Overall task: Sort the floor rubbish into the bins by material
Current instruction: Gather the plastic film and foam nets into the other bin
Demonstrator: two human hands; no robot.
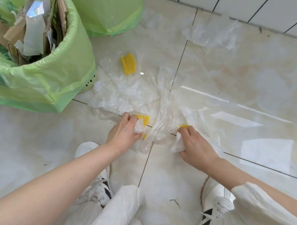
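Observation:
Clear plastic bags [125,93] lie crumpled on the tiled floor in front of me. My left hand [124,131] grips a wad of clear plastic with a yellow foam net [145,119] poking out beside the fingers. My right hand [193,144] holds a bunched white plastic piece [177,144], and its fingertips pinch a small yellow foam net [184,126]. Another yellow foam net [128,63] rests on the plastic farther away. A long clear plastic strip [162,116] runs between my hands.
A bin with a green liner [58,72] at the left holds cardboard and paper. A second green-lined bin [105,13] stands behind it. More clear plastic [212,33] lies near the white tiled wall [265,10]. My white shoes [91,174] are below.

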